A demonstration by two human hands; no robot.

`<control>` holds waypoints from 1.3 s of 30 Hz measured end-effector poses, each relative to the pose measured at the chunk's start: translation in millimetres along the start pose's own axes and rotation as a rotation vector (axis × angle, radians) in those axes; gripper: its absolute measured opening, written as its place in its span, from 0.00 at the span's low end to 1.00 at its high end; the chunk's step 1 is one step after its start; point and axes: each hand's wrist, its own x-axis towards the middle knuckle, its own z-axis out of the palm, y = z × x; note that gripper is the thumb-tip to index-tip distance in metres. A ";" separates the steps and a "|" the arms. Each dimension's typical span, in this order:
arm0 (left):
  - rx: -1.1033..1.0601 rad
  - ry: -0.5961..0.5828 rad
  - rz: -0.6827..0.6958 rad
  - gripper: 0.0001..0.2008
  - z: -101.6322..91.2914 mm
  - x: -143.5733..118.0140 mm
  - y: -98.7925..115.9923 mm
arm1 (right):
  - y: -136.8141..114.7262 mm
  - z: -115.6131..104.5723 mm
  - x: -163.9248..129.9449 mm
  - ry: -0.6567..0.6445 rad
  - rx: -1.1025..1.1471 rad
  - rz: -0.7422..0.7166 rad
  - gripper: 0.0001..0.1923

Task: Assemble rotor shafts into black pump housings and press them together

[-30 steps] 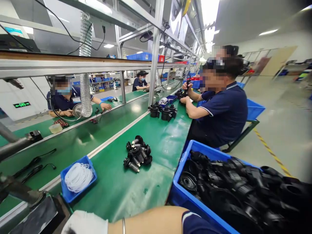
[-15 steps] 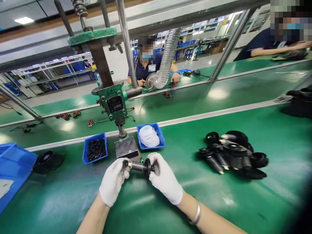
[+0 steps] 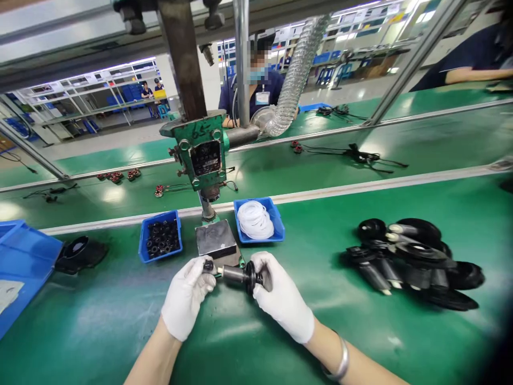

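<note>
My right hand (image 3: 280,294), in a white glove, grips a black cylindrical part with a wide round flange (image 3: 236,275). Its pale tip points left. Between the thumb and fingers of my gloved left hand (image 3: 186,297) is a small black ring (image 3: 208,266), a short gap away from that tip. Both hands are just in front of the metal block (image 3: 216,238) at the foot of a green press (image 3: 200,152). Behind them, one blue bin (image 3: 141,247) holds small black rings and another blue bin (image 3: 279,224) holds white rings.
Right of my hands lies a pile of black flanged parts (image 3: 417,262). A large blue container (image 3: 28,267) and a black part (image 3: 82,254) are at the left. Beyond the rail, cables (image 3: 363,155) lie on a green surface, and a co-worker (image 3: 262,88) sits opposite.
The small black ring and the pale tip have come apart; before, they met. The view has shifted, with the press looking larger and the pile further right. Both hands keep their hold.
</note>
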 end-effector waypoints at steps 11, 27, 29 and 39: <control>0.883 0.411 0.589 0.19 -66.3 42.6 116.1 | -6.7 -2.6 0.9 -0.060 -0.023 0.041 0.12; -0.011 0.015 -0.015 0.24 3.8 -8.8 31.0 | -18.0 -3.7 0.6 0.032 0.113 -0.111 0.12; -0.133 -0.016 -0.120 0.23 14.7 -11.5 8.0 | -20.5 -3.5 -0.1 0.032 0.124 -0.140 0.12; 0.190 -0.042 0.107 0.23 12.3 -5.4 -17.7 | -23.4 -5.0 -4.2 -0.016 -0.197 -0.230 0.15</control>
